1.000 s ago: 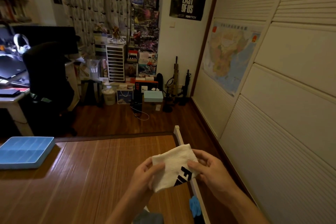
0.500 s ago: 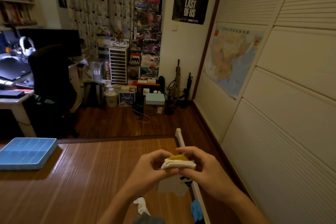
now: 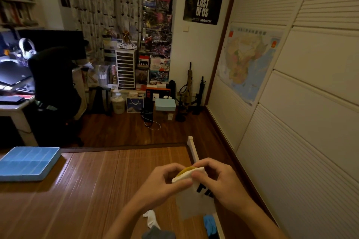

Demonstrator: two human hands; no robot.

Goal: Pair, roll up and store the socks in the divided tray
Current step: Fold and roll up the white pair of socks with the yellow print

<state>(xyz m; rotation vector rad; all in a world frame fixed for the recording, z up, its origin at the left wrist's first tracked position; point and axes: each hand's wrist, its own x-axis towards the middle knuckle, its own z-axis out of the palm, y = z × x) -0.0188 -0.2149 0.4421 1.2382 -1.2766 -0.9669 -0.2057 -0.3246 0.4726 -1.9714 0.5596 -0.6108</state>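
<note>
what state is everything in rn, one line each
logo sock: top end rolled, rest hanging, held above the mat
left hand: pinches the roll
right hand: pinches the roll
tray: flat on the mat, far left, no socks seen in it
white sock: loose, crumpled on the mat
grey sock: loose, at the bottom edge
blue sock: loose, at the mat's right edge

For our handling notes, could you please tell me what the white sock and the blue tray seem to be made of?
White sock: soft knit fabric, matte; it folds and hangs limp. Blue tray: probably rigid plastic, faintly glossy; straight thin dividers.
</note>
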